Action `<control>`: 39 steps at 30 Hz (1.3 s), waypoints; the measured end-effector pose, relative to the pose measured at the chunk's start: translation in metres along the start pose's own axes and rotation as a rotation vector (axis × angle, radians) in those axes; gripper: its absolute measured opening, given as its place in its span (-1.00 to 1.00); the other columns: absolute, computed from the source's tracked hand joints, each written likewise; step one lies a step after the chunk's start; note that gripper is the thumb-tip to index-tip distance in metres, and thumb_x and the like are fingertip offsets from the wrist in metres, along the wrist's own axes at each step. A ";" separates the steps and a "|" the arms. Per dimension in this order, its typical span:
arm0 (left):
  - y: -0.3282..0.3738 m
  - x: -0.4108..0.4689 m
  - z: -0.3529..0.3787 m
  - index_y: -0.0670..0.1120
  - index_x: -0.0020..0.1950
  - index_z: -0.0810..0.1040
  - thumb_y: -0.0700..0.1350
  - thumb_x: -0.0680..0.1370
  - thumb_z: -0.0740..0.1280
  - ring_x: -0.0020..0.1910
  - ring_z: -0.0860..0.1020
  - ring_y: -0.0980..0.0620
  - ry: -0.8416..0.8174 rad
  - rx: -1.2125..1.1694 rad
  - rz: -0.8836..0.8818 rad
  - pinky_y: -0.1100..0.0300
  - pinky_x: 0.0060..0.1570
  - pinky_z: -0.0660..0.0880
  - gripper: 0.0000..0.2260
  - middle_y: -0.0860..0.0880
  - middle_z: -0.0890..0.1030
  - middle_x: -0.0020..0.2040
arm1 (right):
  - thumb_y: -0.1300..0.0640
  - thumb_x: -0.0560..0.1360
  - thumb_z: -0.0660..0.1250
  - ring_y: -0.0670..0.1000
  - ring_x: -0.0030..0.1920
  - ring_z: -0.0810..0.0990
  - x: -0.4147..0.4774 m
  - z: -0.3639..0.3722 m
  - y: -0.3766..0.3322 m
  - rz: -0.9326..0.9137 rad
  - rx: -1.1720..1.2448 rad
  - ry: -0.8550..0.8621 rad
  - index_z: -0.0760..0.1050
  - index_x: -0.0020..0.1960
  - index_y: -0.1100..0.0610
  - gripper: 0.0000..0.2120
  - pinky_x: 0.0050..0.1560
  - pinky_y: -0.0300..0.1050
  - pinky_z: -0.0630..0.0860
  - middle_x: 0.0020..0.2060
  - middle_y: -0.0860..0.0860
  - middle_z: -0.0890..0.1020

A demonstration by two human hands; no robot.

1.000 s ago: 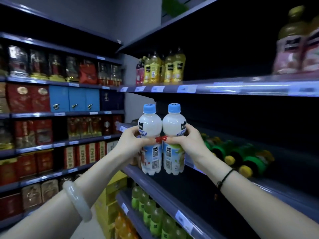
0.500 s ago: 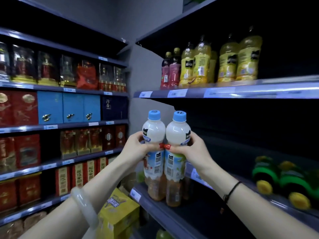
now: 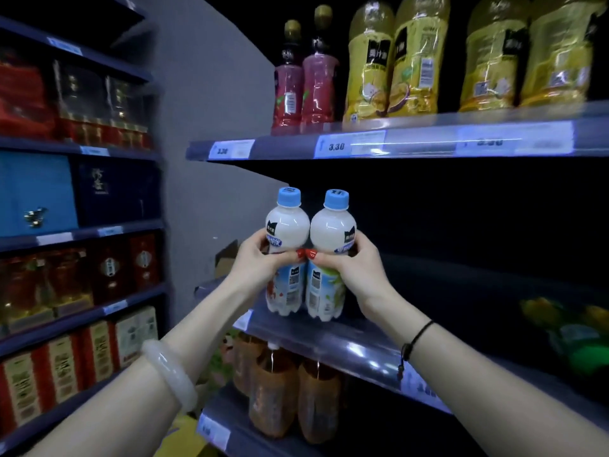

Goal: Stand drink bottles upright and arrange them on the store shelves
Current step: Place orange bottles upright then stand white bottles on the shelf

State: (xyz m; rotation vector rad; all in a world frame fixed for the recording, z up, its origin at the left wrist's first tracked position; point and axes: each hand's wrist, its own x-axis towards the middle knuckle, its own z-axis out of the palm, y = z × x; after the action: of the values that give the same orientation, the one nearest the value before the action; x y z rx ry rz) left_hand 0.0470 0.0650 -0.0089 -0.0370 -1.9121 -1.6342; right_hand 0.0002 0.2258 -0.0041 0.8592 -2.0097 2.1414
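Observation:
Two white milky drink bottles with blue caps stand upright side by side, touching each other. My left hand (image 3: 255,258) grips the left bottle (image 3: 286,225) around its middle. My right hand (image 3: 352,263) grips the right bottle (image 3: 331,230) the same way. Their bases are at the front left end of a dark middle shelf (image 3: 362,344); I cannot tell whether they rest on it. Both thumbs meet between the bottles.
Yellow juice bottles (image 3: 418,57) and two red drink bottles (image 3: 303,80) stand on the shelf above. Amber bottles (image 3: 280,390) stand on the shelf below. Green bottles (image 3: 580,338) lie at the right of the middle shelf. Boxed goods (image 3: 66,192) fill the left shelving.
Both hands have carried the two bottles left and inward to the left end of the middle shelf. The view has swung closer to the shelves, so the upper bottles loom larger.

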 end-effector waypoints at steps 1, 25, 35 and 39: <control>-0.006 0.012 0.002 -0.17 0.06 0.58 -0.32 0.36 0.49 -0.02 0.67 -0.08 -0.011 0.001 0.000 0.05 -0.02 0.58 -0.71 -0.10 0.70 -0.03 | 0.28 0.31 0.53 -0.11 -0.09 0.64 0.009 0.001 0.006 0.011 0.006 0.019 0.48 0.09 0.13 -0.59 -0.22 -0.33 0.52 -0.06 -0.02 0.67; -0.087 0.107 0.023 -0.08 0.11 0.51 -0.18 0.51 0.39 0.11 0.59 -0.15 -0.156 -0.069 -0.092 0.05 0.07 0.52 -0.80 -0.11 0.63 0.04 | 0.05 0.38 0.50 0.08 0.14 0.58 0.085 0.019 0.075 0.127 -0.202 0.281 0.46 0.21 0.16 -0.53 0.20 0.02 0.52 0.16 0.10 0.57; -0.047 0.050 0.051 -0.10 0.09 0.50 -0.04 0.41 0.44 0.12 0.46 -0.12 -0.021 0.316 0.390 -0.01 0.09 0.44 -0.69 -0.09 0.54 0.06 | 0.24 0.50 0.36 0.01 0.18 0.51 0.028 -0.037 0.043 0.011 -0.483 0.434 0.37 0.34 0.24 -0.57 0.15 -0.22 0.43 0.19 0.13 0.53; -0.033 0.016 0.102 0.02 0.06 0.53 -0.15 0.43 0.47 0.02 0.49 0.08 -0.303 0.175 0.435 0.18 0.02 0.42 -0.74 0.07 0.57 0.00 | 0.28 0.51 0.31 0.00 0.14 0.56 -0.013 -0.078 0.023 0.022 -0.626 0.446 0.45 0.25 0.19 -0.68 0.10 -0.18 0.49 0.04 0.04 0.57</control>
State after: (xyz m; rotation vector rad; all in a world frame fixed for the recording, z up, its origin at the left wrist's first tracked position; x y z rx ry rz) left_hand -0.0233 0.1435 -0.0354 -0.6159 -2.0787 -1.2168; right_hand -0.0254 0.3005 -0.0286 0.2391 -2.2117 1.3807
